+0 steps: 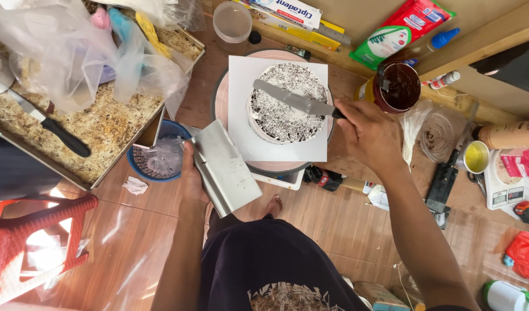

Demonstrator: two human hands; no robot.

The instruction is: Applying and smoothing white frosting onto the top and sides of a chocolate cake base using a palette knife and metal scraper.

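Cake [288,102] sits at the centre — round, white, speckled dark on top — on a white square board [276,144] that rests on a pink turntable [221,103]. Right hand [368,133] is closed around the handle of a long metal spatula [293,101], whose blade lies flat across the cake's top, pointing left. Left hand [192,178] grips a metal scraper [224,167] by its near edge, held tilted just beside the board's lower left corner — not touching the cake. Behind the right hand stands a dark bowl of chocolate [398,86]. Left of the scraper is a blue basket [158,152] with crumpled plastic inside, and beyond it a large tray [103,124] of crumbs with a black-handled knife [48,124] lying on it
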